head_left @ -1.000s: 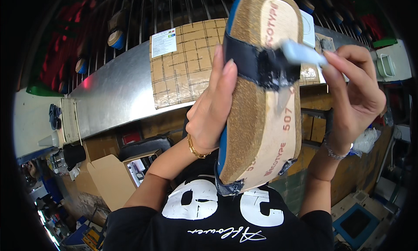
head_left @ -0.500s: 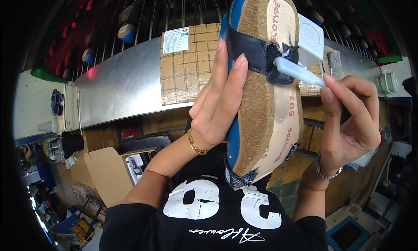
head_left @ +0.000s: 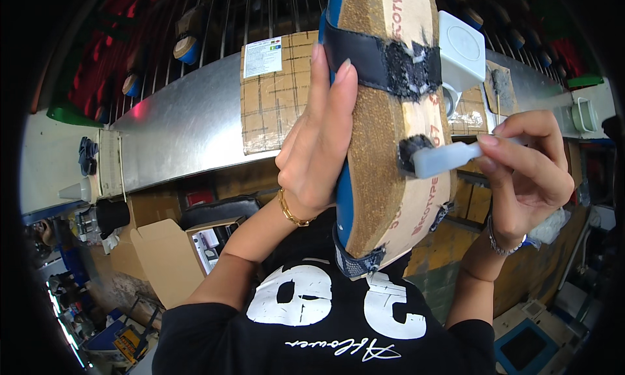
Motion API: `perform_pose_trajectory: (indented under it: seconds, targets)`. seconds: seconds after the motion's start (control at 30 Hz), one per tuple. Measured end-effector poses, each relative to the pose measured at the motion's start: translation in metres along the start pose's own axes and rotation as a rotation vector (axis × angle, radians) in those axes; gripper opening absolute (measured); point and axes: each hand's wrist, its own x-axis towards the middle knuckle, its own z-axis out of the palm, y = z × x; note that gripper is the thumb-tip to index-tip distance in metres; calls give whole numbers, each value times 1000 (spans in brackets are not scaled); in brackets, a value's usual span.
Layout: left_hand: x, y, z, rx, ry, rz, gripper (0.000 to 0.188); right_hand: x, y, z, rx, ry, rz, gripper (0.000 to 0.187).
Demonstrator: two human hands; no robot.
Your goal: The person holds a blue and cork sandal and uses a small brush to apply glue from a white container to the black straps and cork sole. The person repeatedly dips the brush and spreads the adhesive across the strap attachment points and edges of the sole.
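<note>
My left hand (head_left: 319,147) holds a sandal upper on its blue last, underside up, with the fingers along its left side. The cork footbed (head_left: 374,180) has a pale strip down the middle. A dark strap (head_left: 358,56) wraps over it; its frayed black ends bear whitish wet spots. My right hand (head_left: 530,173) pinches a pale blue brush (head_left: 446,159) by its handle. The brush's dark bristles (head_left: 413,147) are at the footbed below the strap; whether they touch is hard to tell. Another strap (head_left: 357,261) is folded over the near end.
Behind the sandal stands a white container (head_left: 461,53) on the metal bench (head_left: 176,137). A taped cardboard package (head_left: 270,108) lies beside it. Metal rods beyond carry several shoes on lasts (head_left: 187,49). An open carton (head_left: 163,258) sits below, at left.
The brush has moved from the dark strap down toward me, onto the area below it, uncovering the strap's frayed ends. The sandal has shifted slightly left and away.
</note>
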Motion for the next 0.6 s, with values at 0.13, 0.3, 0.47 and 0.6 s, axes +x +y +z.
perform_pose_trajectory:
  seconds: [0.13,0.3,0.47,0.6]
  targets:
    - [6,-3,6,18,90,64,52,-12,-6,2,-1,15,8,30]
    - [13,-7,15,89,232,229,56,-20,-11,20,-36,145,-16,38]
    - [18,-9,16,132,293,283,60,-22,-17,23,-72,128,-73,40]
    - [20,-8,14,139,303,280,63,-14,-21,2,-25,-133,-62,24]
